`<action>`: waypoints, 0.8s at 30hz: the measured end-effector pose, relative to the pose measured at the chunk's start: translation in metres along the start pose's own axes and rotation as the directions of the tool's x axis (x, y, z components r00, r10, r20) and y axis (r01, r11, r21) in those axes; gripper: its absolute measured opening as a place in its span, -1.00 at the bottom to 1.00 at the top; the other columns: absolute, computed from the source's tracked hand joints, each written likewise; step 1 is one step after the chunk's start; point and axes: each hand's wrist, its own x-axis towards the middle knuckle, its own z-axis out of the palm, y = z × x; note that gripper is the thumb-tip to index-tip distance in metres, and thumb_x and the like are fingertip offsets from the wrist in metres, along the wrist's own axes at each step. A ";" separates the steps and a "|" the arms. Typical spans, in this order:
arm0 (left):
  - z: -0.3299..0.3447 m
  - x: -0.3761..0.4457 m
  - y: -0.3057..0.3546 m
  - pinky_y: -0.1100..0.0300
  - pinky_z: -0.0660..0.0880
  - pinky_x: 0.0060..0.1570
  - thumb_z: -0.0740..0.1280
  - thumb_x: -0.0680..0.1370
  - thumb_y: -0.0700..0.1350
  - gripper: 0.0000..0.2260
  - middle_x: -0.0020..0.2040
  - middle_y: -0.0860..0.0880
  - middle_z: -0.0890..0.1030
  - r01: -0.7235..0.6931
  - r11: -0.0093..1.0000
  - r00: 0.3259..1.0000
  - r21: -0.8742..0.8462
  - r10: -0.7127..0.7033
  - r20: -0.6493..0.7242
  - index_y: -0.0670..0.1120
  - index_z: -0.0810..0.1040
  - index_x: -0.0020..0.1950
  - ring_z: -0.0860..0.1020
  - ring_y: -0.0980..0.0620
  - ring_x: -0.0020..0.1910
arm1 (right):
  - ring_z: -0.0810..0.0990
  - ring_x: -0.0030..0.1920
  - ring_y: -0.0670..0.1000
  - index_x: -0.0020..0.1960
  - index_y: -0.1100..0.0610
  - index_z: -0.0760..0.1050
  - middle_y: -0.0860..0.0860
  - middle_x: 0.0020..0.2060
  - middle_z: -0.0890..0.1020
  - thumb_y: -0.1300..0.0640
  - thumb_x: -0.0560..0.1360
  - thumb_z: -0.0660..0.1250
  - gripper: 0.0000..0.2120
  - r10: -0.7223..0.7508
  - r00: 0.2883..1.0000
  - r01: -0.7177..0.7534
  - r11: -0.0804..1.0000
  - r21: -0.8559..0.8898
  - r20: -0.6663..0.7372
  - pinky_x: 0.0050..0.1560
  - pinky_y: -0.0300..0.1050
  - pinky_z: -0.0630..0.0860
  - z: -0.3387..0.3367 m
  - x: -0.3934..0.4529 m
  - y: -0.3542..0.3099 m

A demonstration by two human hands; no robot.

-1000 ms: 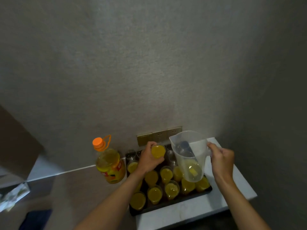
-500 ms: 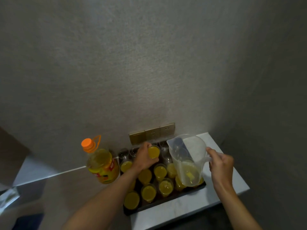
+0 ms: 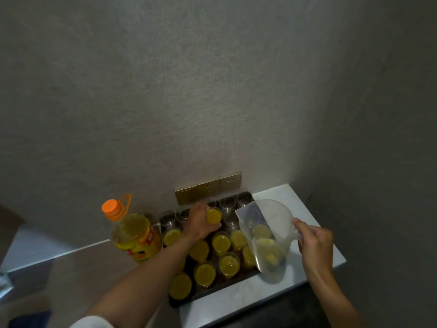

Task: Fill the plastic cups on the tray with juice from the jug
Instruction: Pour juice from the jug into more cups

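Fingers of the left hand (image 3: pixel 201 222) curl round a filled cup (image 3: pixel 214 216) over the tray (image 3: pixel 205 295); the right hand (image 3: pixel 315 245) grips the near-empty jug (image 3: pixel 267 235), its handle largely hidden. Back-row cups (image 3: pixel 243 199) are dim.

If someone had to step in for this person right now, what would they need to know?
Left hand grips a filled cup over the tray's back rows. Right hand holds the jug by its handle over the tray's right side, with little juice left in it. Done: the front rows are filled. Left: the empty cups along the back. The juice bottle stands left of the tray.
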 end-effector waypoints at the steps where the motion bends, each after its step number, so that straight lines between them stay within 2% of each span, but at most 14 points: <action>1: 0.002 0.000 -0.001 0.09 0.46 0.13 0.60 0.34 0.15 -0.39 0.27 0.00 0.46 0.005 1.000 1.000 0.011 -0.005 0.000 0.00 0.44 0.26 0.43 -0.01 0.25 | 0.37 -0.58 -0.18 -0.42 0.24 0.44 -0.04 -0.61 0.42 0.20 0.62 0.35 -0.57 0.007 1.000 -0.007 1.000 -0.001 0.001 -0.35 -0.14 0.32 -0.001 0.000 0.000; 5: 0.012 0.003 -0.007 -0.11 0.50 0.23 0.57 0.32 0.24 -0.36 0.40 -0.06 0.43 0.036 0.996 0.999 0.083 -0.037 0.017 0.01 0.44 0.27 0.40 -0.11 0.37 | 0.38 -0.58 -0.19 -0.42 0.25 0.45 -0.04 -0.62 0.43 0.22 0.62 0.35 -0.57 0.033 0.999 -0.033 0.999 0.001 0.005 -0.34 -0.14 0.33 -0.004 -0.003 -0.002; 10: 0.021 0.000 -0.006 -0.04 0.50 0.18 0.53 0.35 0.25 -0.38 0.25 -0.01 0.49 0.067 0.989 0.998 0.134 -0.069 0.013 0.01 0.45 0.29 0.43 -0.07 0.27 | 0.40 -0.59 -0.18 -0.45 0.20 0.42 -0.06 -0.64 0.42 0.25 0.62 0.33 -0.55 0.047 0.999 -0.047 0.999 0.027 -0.007 -0.33 -0.14 0.31 -0.005 -0.009 -0.012; 15: 0.027 0.000 -0.004 0.00 0.50 0.17 0.47 0.36 0.34 -0.36 0.24 0.01 0.51 0.093 0.964 0.995 0.251 -0.096 0.002 0.06 0.45 0.31 0.43 -0.06 0.26 | 0.39 -0.59 -0.19 -0.49 0.16 0.39 -0.06 -0.65 0.40 0.28 0.62 0.33 -0.51 0.024 0.999 -0.023 0.999 0.037 -0.023 -0.33 -0.14 0.30 -0.009 -0.013 -0.017; 24: 0.030 0.006 0.000 -0.05 0.39 0.33 0.45 0.37 0.33 -0.32 0.33 -0.03 0.49 0.157 0.938 0.986 0.308 -0.165 0.000 0.00 0.43 0.36 0.38 -0.11 0.35 | 0.38 -0.60 -0.16 -0.49 0.23 0.40 -0.04 -0.65 0.38 0.31 0.61 0.34 -0.53 0.006 0.998 -0.005 1.000 0.022 -0.059 -0.34 -0.15 0.32 -0.016 -0.015 -0.010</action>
